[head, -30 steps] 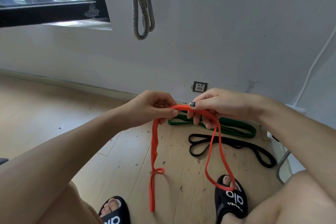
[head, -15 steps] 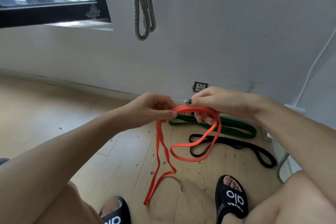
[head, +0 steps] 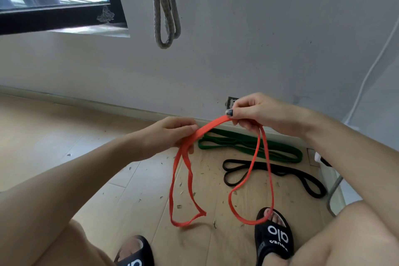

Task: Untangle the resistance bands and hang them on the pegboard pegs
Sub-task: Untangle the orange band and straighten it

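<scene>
I hold an orange resistance band (head: 212, 125) stretched between both hands above the floor. My left hand (head: 170, 135) pinches its left part, and one loop hangs down from there. My right hand (head: 257, 112) pinches the band higher and to the right, with a second loop dangling over my right foot. A green band (head: 280, 153) lies on the floor by the wall. A black band (head: 300, 176) lies just in front of it. A grey band (head: 165, 6) hangs on the wall above; its peg is out of frame.
A dark-framed window (head: 60, 8) is at the upper left. A wall socket (head: 230, 101) sits behind my right hand. A white cable (head: 371, 71) runs down the right wall. A metal leg (head: 333, 188) stands at the right. Black slippers (head: 274, 235) are on my feet.
My hands have moved apart, the right one rising to the right. The orange band's knot has come loose, and it now hangs in two separate open loops.
</scene>
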`<state>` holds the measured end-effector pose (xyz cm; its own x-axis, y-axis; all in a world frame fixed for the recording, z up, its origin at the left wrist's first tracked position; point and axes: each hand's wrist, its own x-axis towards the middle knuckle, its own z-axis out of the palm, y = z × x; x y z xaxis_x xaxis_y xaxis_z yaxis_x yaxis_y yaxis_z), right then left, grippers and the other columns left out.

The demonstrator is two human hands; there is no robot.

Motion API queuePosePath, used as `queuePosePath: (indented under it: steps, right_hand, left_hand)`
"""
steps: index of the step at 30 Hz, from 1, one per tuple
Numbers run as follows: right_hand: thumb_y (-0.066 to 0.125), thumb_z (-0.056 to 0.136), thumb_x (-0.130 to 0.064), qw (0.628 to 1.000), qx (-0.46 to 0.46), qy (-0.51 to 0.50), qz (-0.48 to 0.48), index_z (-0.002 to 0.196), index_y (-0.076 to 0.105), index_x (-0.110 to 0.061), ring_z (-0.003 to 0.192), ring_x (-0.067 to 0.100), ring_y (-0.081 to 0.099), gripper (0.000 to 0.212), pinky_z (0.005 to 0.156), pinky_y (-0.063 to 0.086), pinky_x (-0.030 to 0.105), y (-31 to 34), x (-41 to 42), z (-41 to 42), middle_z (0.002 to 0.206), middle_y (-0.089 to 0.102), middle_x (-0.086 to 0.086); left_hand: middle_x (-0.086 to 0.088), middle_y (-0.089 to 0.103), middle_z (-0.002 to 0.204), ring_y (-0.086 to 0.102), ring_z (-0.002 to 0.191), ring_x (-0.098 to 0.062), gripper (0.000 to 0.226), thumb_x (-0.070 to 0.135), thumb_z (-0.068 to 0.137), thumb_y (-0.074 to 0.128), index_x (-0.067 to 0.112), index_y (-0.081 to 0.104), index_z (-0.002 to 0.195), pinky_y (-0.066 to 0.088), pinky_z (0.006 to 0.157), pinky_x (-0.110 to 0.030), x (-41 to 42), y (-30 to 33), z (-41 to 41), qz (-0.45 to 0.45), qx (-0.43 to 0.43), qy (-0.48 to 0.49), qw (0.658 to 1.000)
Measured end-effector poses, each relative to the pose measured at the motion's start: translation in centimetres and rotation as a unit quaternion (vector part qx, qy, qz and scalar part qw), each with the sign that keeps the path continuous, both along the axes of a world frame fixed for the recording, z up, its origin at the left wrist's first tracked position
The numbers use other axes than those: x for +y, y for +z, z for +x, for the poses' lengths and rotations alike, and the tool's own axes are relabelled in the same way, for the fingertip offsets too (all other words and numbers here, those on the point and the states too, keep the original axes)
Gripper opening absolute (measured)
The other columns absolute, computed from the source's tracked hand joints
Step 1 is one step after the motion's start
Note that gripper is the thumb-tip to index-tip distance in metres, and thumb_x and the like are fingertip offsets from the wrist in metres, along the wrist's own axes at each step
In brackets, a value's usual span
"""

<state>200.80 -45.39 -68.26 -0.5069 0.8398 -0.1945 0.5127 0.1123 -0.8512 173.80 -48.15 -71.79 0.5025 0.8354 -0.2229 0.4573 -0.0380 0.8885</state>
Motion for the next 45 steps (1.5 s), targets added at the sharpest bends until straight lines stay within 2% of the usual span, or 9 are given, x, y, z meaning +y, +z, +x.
queuePosePath:
  steps: [4,8,14,18,26,30,36,40,45]
  right_hand:
    - [0.059,0.103,-0.025,1.0,-0.001,-0.015,-0.003,0.082,0.066,-0.004,0.05,0.015,0.043,0.03,0.048,0.037,0.026,0.2,0.2,0.3,0.055,0.051,0.0]
    - [0.06,0.102,-0.027,1.0,0.0,-0.015,-0.008,0.082,0.068,-0.004,0.052,0.015,0.042,0.031,0.05,0.035,0.029,-0.1,0.2,0.7,0.056,0.051,0.0]
    - [0.061,0.102,-0.025,1.0,0.025,-0.004,0.004,0.082,0.067,-0.003,0.052,0.015,0.041,0.03,0.053,0.033,0.031,0.5,-0.1,0.2,0.056,0.05,-0.001]
    - [0.062,0.101,-0.026,1.0,0.021,0.004,0.014,0.082,0.066,-0.002,0.05,0.014,0.04,0.031,0.054,0.033,0.032,0.7,-0.3,-0.1,0.054,0.05,-0.002]
    - [0.062,0.101,-0.027,1.0,0.015,-0.001,0.019,0.079,0.068,-0.005,0.05,0.012,0.042,0.031,0.055,0.034,0.031,0.9,-0.5,0.3,0.054,0.052,-0.004]
    - [0.062,0.101,-0.026,0.999,0.022,-0.012,0.021,0.079,0.067,-0.003,0.049,0.013,0.04,0.032,0.053,0.034,0.03,1.1,-0.6,0.3,0.053,0.05,-0.003]
    - [0.064,0.1,-0.027,0.999,0.007,-0.02,0.03,0.08,0.069,-0.002,0.05,0.012,0.041,0.032,0.053,0.033,0.029,1.0,-0.6,0.4,0.056,0.051,-0.001]
    - [0.065,0.099,-0.026,0.999,0.022,-0.024,0.037,0.077,0.069,-0.004,0.049,0.013,0.04,0.031,0.052,0.032,0.028,1.0,-0.6,0.2,0.054,0.05,-0.003]
    - [0.065,0.098,-0.025,0.997,0.026,-0.053,0.045,0.076,0.069,-0.005,0.05,0.015,0.039,0.03,0.053,0.031,0.031,1.1,-0.3,0.8,0.055,0.05,-0.001]
  left_hand:
    - [-0.004,0.063,0.086,0.062,0.078,-0.024,0.022,0.022,0.109,0.044,0.013,0.062,0.118,0.059,0.083,-0.042,-0.2,-0.1,0.5,0.012,-0.027,0.003,1.0]
    - [-0.002,0.066,0.082,0.065,0.074,-0.023,0.01,0.01,0.106,0.05,0.014,0.059,0.105,0.059,0.077,-0.04,0.3,0.0,0.4,0.052,-0.045,0.032,0.997]
    - [0.007,0.059,0.084,0.053,0.072,-0.011,0.017,0.043,0.092,0.072,0.032,0.058,0.097,0.049,0.07,-0.03,0.6,-1.2,1.2,0.112,0.062,-0.029,0.991]
    - [0.004,0.062,0.081,0.052,0.068,-0.01,0.018,0.041,0.094,0.07,0.027,0.058,0.09,0.054,0.069,-0.038,0.9,-1.2,2.3,0.176,0.121,-0.019,0.977]
    - [-0.016,0.068,0.085,0.067,0.083,-0.037,0.023,0.036,0.089,0.072,0.017,0.061,0.084,0.057,0.077,-0.057,0.9,-0.5,1.8,0.161,0.094,-0.016,0.982]
    - [-0.013,0.073,0.089,0.073,0.088,-0.031,0.034,0.039,0.082,0.072,0.007,0.065,0.091,0.059,0.087,-0.055,0.8,-0.3,1.8,0.12,0.051,-0.01,0.991]
    - [-0.007,0.07,0.082,0.067,0.085,-0.03,0.033,0.05,0.082,0.068,0.016,0.071,0.084,0.056,0.086,-0.046,0.7,-0.2,1.5,0.069,0.033,-0.013,0.997]
    - [-0.007,0.071,0.081,0.07,0.079,-0.021,0.028,0.034,0.097,0.069,0.007,0.074,0.093,0.058,0.084,-0.042,0.6,-0.3,1.7,0.068,0.045,-0.023,0.996]
    - [-0.008,0.074,0.091,0.073,0.09,-0.023,0.03,0.034,0.09,0.07,0.004,0.069,0.095,0.06,0.094,-0.04,0.4,0.0,1.1,0.02,-0.017,-0.002,1.0]
